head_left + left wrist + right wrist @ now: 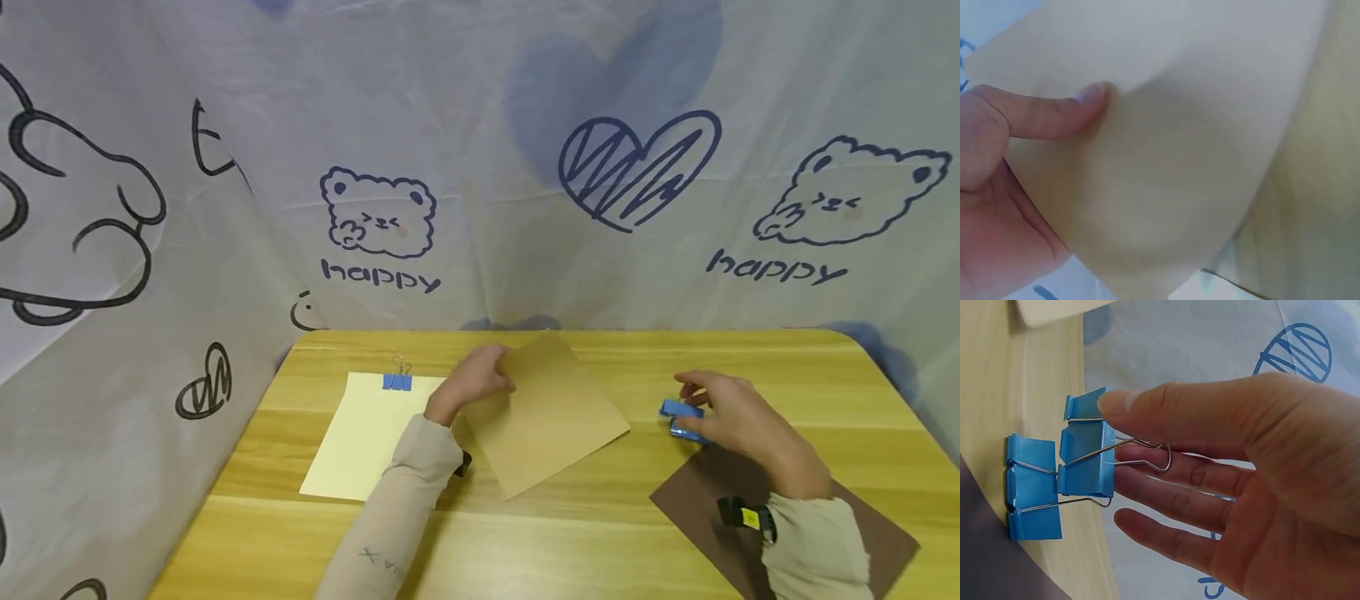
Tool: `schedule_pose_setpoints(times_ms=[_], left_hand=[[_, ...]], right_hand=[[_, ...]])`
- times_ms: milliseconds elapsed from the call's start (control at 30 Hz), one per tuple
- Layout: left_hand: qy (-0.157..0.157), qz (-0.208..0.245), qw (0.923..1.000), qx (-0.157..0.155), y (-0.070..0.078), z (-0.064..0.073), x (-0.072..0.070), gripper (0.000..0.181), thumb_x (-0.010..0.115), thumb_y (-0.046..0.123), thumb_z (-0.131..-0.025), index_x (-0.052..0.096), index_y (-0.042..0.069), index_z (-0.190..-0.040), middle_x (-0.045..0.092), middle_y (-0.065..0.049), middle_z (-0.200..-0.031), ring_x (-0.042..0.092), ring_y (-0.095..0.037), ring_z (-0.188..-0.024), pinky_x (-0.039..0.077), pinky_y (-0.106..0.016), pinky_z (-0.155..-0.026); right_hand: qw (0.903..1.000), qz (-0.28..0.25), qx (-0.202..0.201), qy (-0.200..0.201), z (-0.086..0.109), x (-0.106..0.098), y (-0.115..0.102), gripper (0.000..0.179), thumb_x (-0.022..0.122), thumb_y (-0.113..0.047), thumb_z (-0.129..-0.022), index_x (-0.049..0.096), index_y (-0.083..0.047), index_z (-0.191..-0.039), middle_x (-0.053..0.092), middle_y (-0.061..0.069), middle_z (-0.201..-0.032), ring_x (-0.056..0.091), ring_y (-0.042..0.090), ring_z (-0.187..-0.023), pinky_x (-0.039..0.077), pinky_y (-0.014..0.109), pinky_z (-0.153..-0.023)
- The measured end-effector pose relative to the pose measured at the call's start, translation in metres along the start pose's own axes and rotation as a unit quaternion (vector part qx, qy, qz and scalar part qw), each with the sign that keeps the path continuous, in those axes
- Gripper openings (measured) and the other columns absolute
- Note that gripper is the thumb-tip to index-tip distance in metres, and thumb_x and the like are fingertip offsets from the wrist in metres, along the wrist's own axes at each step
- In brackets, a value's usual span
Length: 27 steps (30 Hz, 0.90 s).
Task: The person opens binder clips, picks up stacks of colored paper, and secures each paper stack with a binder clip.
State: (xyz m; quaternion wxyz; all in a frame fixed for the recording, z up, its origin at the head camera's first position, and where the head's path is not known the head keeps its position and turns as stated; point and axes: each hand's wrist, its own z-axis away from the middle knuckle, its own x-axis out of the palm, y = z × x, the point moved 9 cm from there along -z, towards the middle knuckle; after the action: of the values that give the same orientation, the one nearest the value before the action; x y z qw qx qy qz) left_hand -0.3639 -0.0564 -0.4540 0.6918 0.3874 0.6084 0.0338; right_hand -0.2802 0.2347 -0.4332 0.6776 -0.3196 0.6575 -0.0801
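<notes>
My left hand (474,382) pinches a tan sheet of paper (551,417) near its left corner. In the left wrist view the thumb (1060,115) lies across the sheet's face, and the other fingers are behind it. At the right, my right hand (738,417) pinches a blue binder clip (1088,456) with thumb and fingers, its wire handles pointing towards the palm. A second blue binder clip (1034,487) lies beside it, close to the first. Below the right wrist is a dark brown sheet (697,500), partly covered by the forearm.
On the left of the wooden table (570,542) lies a pale yellow sheet (360,442) with a blue binder clip (397,382) on its top edge. The left forearm covers part of that sheet. A printed cloth (480,167) hangs behind the table's far edge.
</notes>
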Motion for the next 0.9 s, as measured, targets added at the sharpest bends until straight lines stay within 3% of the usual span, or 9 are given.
schedule_pose_setpoints(times_ms=[100, 267, 400, 500, 633, 733, 900], left_hand=[[0.022, 0.061, 0.9978, -0.013, -0.009, 0.005, -0.004, 0.019, 0.080, 0.000, -0.085, 0.065, -0.003, -0.096, 0.050, -0.002, -0.078, 0.045, -0.015, -0.068, 0.042, -0.030, -0.068], [0.046, 0.153, 0.9868, -0.030, -0.017, 0.014, -0.008, 0.024, 0.081, 0.003, -0.087, 0.057, 0.005, -0.083, 0.054, -0.001, -0.080, 0.047, -0.013, -0.072, 0.041, -0.028, -0.068], [0.064, 0.233, 0.9693, -0.046, -0.022, 0.023, -0.009, 0.018, 0.080, 0.007, -0.090, 0.064, 0.004, -0.098, 0.061, -0.003, -0.090, 0.053, -0.014, -0.081, 0.047, -0.029, -0.077], [0.083, 0.281, 0.9539, -0.063, -0.026, 0.029, -0.010, 0.024, 0.079, 0.009, -0.091, 0.067, 0.003, -0.112, 0.068, -0.004, -0.100, 0.058, -0.014, -0.089, 0.051, -0.031, -0.085], [0.115, 0.344, 0.9284, -0.082, -0.031, 0.036, -0.017, 0.022, 0.078, 0.007, -0.091, 0.068, 0.001, -0.109, 0.071, -0.007, -0.099, 0.061, -0.015, -0.087, 0.052, -0.030, -0.082], [0.137, 0.370, 0.9152, -0.082, -0.034, 0.039, -0.023, 0.021, 0.079, 0.005, -0.090, 0.068, 0.000, -0.108, 0.072, -0.008, -0.099, 0.062, -0.016, -0.085, 0.052, -0.029, -0.079], [0.149, 0.376, 0.9114, -0.078, -0.041, 0.042, -0.024, 0.021, 0.079, 0.005, -0.089, 0.069, 0.000, -0.107, 0.072, -0.008, -0.100, 0.062, -0.017, -0.086, 0.051, -0.030, -0.079]], right_hand=[[1.0000, 0.000, 0.004, 0.000, 0.000, 0.000, 0.002, 0.065, 0.085, -0.007, -0.082, 0.053, 0.017, -0.133, 0.067, 0.028, -0.111, 0.069, 0.043, -0.098, 0.060, 0.049, -0.077], [1.0000, 0.003, 0.008, 0.001, 0.001, 0.002, 0.003, 0.061, 0.085, -0.009, -0.083, 0.056, 0.017, -0.130, 0.068, 0.028, -0.111, 0.070, 0.043, -0.097, 0.060, 0.049, -0.077], [0.9999, 0.001, 0.014, 0.000, 0.003, 0.004, 0.004, 0.059, 0.085, -0.006, -0.082, 0.057, 0.016, -0.129, 0.067, 0.029, -0.113, 0.070, 0.044, -0.098, 0.060, 0.049, -0.077], [0.9998, -0.009, 0.020, -0.002, 0.004, 0.004, 0.005, 0.060, 0.085, -0.004, -0.081, 0.056, 0.015, -0.130, 0.066, 0.031, -0.116, 0.069, 0.046, -0.101, 0.060, 0.049, -0.078], [0.9995, -0.017, 0.026, -0.002, 0.005, 0.002, 0.005, 0.057, 0.084, -0.005, -0.083, 0.056, 0.013, -0.130, 0.065, 0.031, -0.119, 0.068, 0.047, -0.104, 0.060, 0.050, -0.079], [0.9993, -0.020, 0.031, -0.002, 0.005, -0.001, 0.004, 0.055, 0.083, -0.006, -0.084, 0.057, 0.011, -0.128, 0.065, 0.031, -0.120, 0.067, 0.047, -0.105, 0.059, 0.051, -0.081], [0.9993, -0.023, 0.029, 0.010, 0.004, -0.007, 0.000, 0.054, 0.084, -0.008, -0.085, 0.056, 0.008, -0.129, 0.066, 0.028, -0.120, 0.068, 0.045, -0.105, 0.057, 0.055, -0.085]])
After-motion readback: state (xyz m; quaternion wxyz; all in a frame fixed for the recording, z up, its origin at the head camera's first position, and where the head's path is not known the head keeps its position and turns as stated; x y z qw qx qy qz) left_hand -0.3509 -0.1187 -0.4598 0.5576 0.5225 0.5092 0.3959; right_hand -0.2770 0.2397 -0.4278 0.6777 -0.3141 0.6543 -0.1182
